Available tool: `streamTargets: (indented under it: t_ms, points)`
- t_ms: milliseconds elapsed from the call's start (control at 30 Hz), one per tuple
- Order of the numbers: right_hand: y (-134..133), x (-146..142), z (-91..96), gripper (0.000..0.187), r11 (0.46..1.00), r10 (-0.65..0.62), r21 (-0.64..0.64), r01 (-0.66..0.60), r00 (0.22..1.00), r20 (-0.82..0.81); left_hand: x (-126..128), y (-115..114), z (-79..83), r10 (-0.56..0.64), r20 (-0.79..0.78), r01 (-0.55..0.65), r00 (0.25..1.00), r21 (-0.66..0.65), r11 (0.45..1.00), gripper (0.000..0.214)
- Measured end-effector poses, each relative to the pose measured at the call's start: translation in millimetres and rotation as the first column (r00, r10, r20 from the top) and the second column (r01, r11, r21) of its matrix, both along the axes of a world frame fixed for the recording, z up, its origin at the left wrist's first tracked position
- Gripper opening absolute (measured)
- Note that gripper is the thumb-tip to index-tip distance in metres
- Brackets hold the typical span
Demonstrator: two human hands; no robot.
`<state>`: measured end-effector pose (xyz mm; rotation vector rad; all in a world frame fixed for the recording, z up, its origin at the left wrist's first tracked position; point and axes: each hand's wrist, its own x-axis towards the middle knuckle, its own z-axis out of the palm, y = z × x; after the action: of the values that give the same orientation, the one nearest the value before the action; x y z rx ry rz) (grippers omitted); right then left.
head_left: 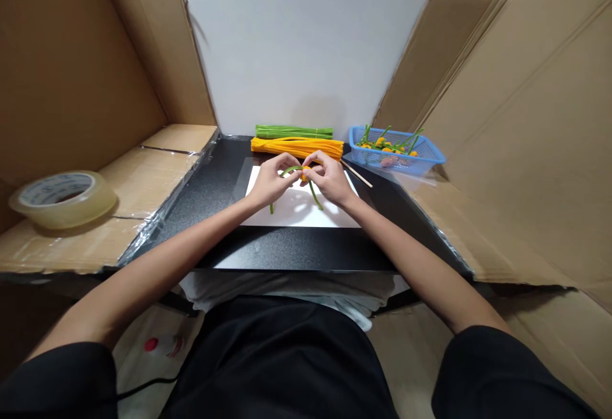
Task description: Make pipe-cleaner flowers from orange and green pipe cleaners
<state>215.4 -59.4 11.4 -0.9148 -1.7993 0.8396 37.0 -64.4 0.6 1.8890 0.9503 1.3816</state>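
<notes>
Above a white sheet (306, 216), both hands meet at a small orange pipe-cleaner coil (305, 173). My left hand (270, 180) is closed, its fingertips pinching a green pipe cleaner (315, 197) where it reaches the coil. One green end curves down past the left palm and the other hangs below the right fingers. With fingertips bent round the coil, my right hand (329, 178) grips it from the right side. The fingers partly hide how the green and orange pieces join.
Behind the hands lie an orange pipe-cleaner bundle (296, 147) and a green bundle (294, 131). A thin wooden stick (357, 174) rests beside a blue basket (421, 162) holding orange-and-green pieces. A clear tape roll (62, 199) sits left on cardboard. Cardboard walls flank the black table (277, 250).
</notes>
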Motion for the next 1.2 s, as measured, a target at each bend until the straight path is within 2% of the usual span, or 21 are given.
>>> streamTargets:
  t_ms: [100, 200, 367, 567, 733, 900, 1000, 1133, 1200]
  points:
    - [5.2, 1.2, -0.4, 0.023, 0.992, 0.092, -0.086, -0.095, 0.995, -0.039, 1.4, 1.7, -1.2, -0.086, 0.136, 0.096, 0.987, -0.064, 0.993, 0.019]
    - [8.1, 1.8, -0.4, 0.025, 0.975, 0.146, -0.16, -0.157, 0.986, -0.078, 0.6, 3.4, -1.7, -0.116, 0.175, 0.132, 0.978, -0.083, 0.988, 0.018]
    - [8.2, 3.3, -0.1, 0.026, 0.973, 0.141, -0.175, -0.153, 0.987, -0.081, -3.3, 7.0, -2.4, -0.098, 0.086, 0.104, 0.991, -0.063, 0.993, 0.031]
    - [9.9, 6.3, -1.5, 0.028, 0.952, 0.2, -0.22, -0.212, 0.977, -0.079, -3.7, 8.0, -1.9, -0.012, 0.025, 0.013, 1.0, -0.035, 0.999, 0.023]
    - [9.4, 5.8, -1.8, 0.028, 0.947, 0.209, -0.231, -0.223, 0.974, -0.085, -2.5, 5.9, -2.4, -0.079, 0.058, 0.082, 0.995, -0.055, 0.995, 0.018]
    - [8.6, 6.1, 1.6, 0.028, 0.947, 0.25, -0.192, -0.259, 0.966, -0.073, -2.9, 4.6, -0.4, -0.133, 0.062, 0.136, 0.989, -0.062, 0.989, 0.023]
    - [8.8, 7.6, 3.6, 0.029, 0.931, 0.282, -0.216, -0.294, 0.956, -0.085, -3.5, 4.7, 1.4, -0.141, 0.043, 0.143, 0.989, -0.06, 0.988, 0.025]
    - [9.3, 8.8, 3.5, 0.029, 0.908, 0.288, -0.279, -0.313, 0.949, -0.129, -5.1, 3.8, 4.4, -0.123, 0.001, 0.123, 0.992, -0.015, 0.992, 0.021]
    - [9.6, 8.1, 2.2, 0.031, 0.912, 0.263, -0.288, -0.292, 0.955, -0.136, -6.4, 1.9, 6.8, -0.07, -0.078, 0.076, 0.995, 0.085, 0.993, 0.016]
